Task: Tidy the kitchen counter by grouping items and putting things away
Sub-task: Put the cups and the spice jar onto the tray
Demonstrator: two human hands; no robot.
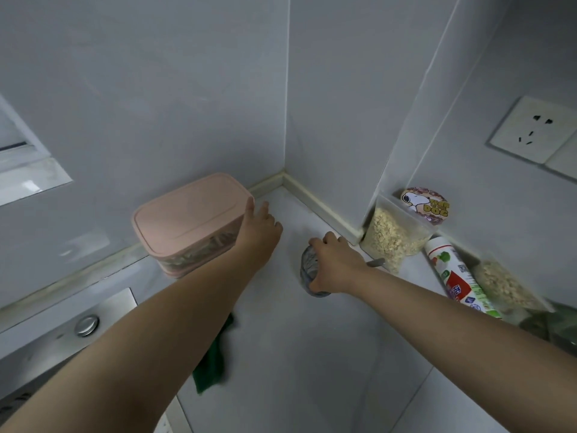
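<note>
Two hands reach toward the corner at mid-frame. The right hand [335,264] grips a small dark cup [307,267] from above, fingers curled over its rim, on the pale worktop [296,354]. A metal handle [376,262] pokes out to the right of the wrist. The left hand [259,228], fingers straight, lies at the right end of a pink-lidded box [187,214] left of centre. At right, a bag of oats [392,235] leans on the wall beside a lying bottle [452,276]. A green cloth [212,367] shows under the left forearm.

Grey walls [156,73] met at the far corner above a white counter [312,354]. A socket [535,129] occupied the right wall; window frame [22,157] and sink [103,310] lay left.
</note>
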